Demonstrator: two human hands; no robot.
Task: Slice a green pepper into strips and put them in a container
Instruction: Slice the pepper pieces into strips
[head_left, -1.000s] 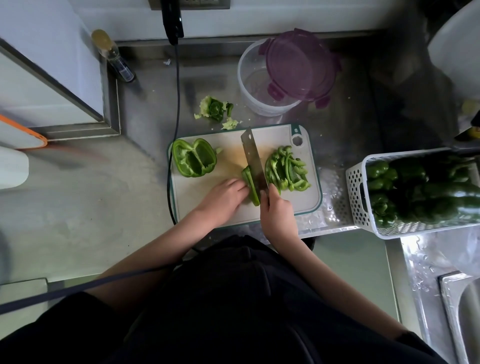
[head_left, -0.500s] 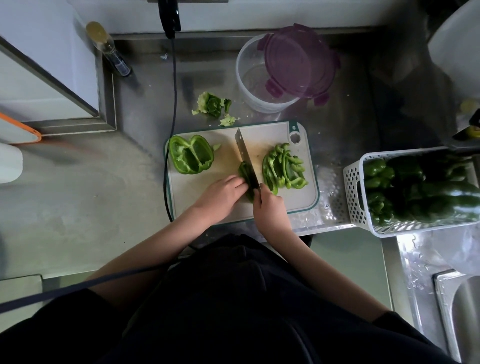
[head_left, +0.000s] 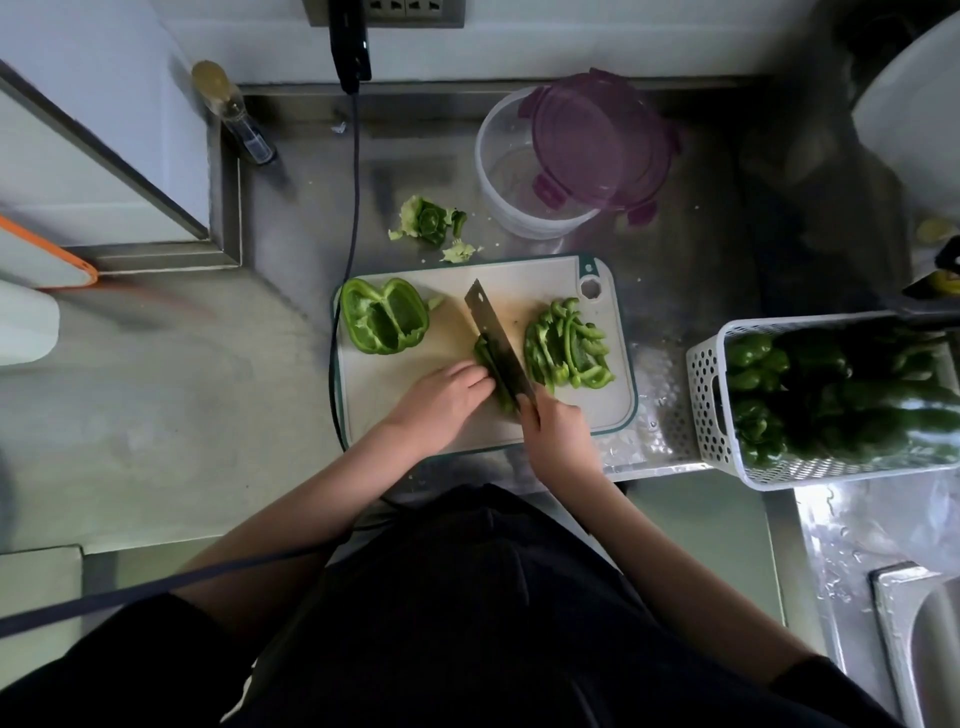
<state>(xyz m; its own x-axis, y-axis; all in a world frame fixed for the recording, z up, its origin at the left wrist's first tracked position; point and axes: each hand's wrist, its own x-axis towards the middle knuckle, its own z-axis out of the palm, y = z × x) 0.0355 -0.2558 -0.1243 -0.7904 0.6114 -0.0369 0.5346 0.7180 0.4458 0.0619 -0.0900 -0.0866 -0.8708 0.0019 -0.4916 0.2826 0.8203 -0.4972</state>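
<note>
Since 1 s ago, our cleaver (head_left: 497, 347) has bitten further into the pepper piece (head_left: 491, 371); left hand (head_left: 441, 397) fingers press it, right hand (head_left: 557, 428) fingers grip the handle.

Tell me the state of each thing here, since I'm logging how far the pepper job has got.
pepper piece: being sliced, held by left hand
knife: gripped by right hand, blade on the piece
strips: cut, piled on cutting board
pepper half: uncut, hollow side up
container: open, no strips inside
lid: off, leaning on container
basket: full of whole peppers
</note>
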